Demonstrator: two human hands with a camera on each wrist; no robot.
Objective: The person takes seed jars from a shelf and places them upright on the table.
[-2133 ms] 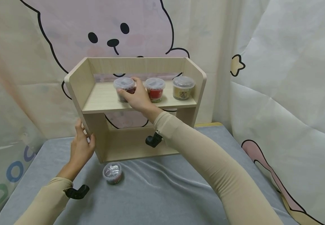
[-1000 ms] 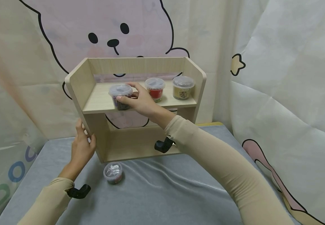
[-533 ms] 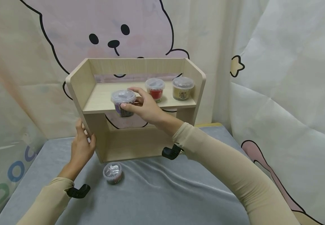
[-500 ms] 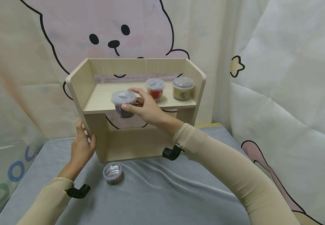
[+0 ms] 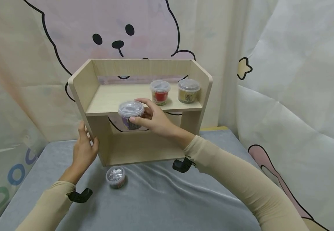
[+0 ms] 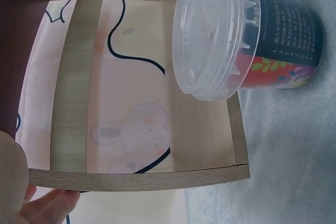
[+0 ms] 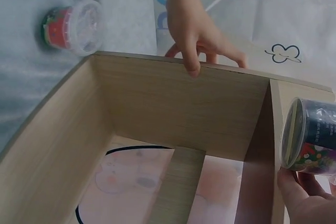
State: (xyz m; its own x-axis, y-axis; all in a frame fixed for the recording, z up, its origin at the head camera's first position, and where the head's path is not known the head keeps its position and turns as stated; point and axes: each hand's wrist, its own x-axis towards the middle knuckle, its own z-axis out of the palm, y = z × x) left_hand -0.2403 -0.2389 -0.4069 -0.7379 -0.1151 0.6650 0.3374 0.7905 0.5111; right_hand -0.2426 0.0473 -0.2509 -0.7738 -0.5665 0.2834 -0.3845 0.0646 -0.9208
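Observation:
A small two-tier wooden shelf [image 5: 143, 147] stands on the cloth-covered table. My right hand [image 5: 155, 122] holds a lidded plastic tub [image 5: 131, 110] with a purple and dark label, in front of the upper board's edge. In the right wrist view that tub [image 7: 315, 137] shows at the right side, fingers [image 7: 294, 192] against it. My left hand [image 5: 84, 149] grips the shelf's left side panel, thumb on the near face. Another lidded tub [image 5: 115, 177] sits on the table before the shelf; in the left wrist view this tub [image 6: 278, 40] shows a red and dark label.
On the upper board stand a tub with red contents [image 5: 159, 93] and a yellowish tub [image 5: 188, 91], towards the right. A grey-blue cloth [image 5: 167, 199] covers the table. Printed curtains [image 5: 213, 38] hang behind and at both sides.
My right hand has lifted the purple-labelled tub off the upper board and brought it forward, down and slightly right, past the board's edge. My left hand has stayed on the side panel.

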